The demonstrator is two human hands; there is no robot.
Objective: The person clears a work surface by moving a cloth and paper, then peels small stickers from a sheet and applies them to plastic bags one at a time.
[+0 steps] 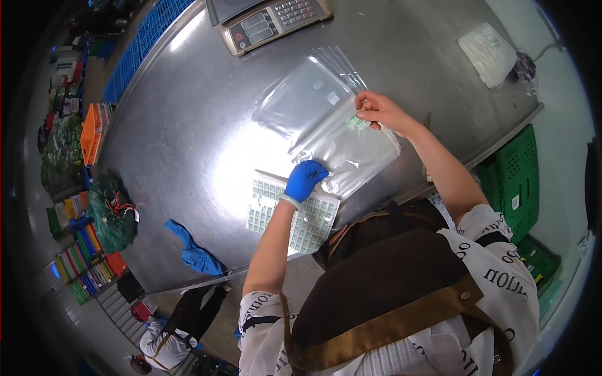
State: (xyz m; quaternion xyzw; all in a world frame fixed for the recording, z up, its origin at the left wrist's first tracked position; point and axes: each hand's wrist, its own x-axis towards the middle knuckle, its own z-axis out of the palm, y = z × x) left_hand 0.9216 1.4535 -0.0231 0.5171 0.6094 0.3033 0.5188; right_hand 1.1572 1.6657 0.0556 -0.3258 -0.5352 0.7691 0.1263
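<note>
A stack of clear plastic bags (351,153) lies fanned out on the metal table, its edges spread toward the far side. My right hand (385,114) is bare and holds a small green-and-white label (357,123) between thumb and fingers, right at the upper bag's surface. My left hand (305,180), in a blue glove, is closed at the bags' near-left edge, gripping the plastic there; its fingertips are partly hidden. Beneath that wrist is a sheet of printed green labels (313,225), partly covered by the arm and the bags.
A scale (276,26) with a keypad stands at the far side. A blue glove (194,250) lies near the left table edge. A white plastic packet (488,55) sits far right, green crates (517,182) below it. Another person (175,335) is beyond the table, lower left.
</note>
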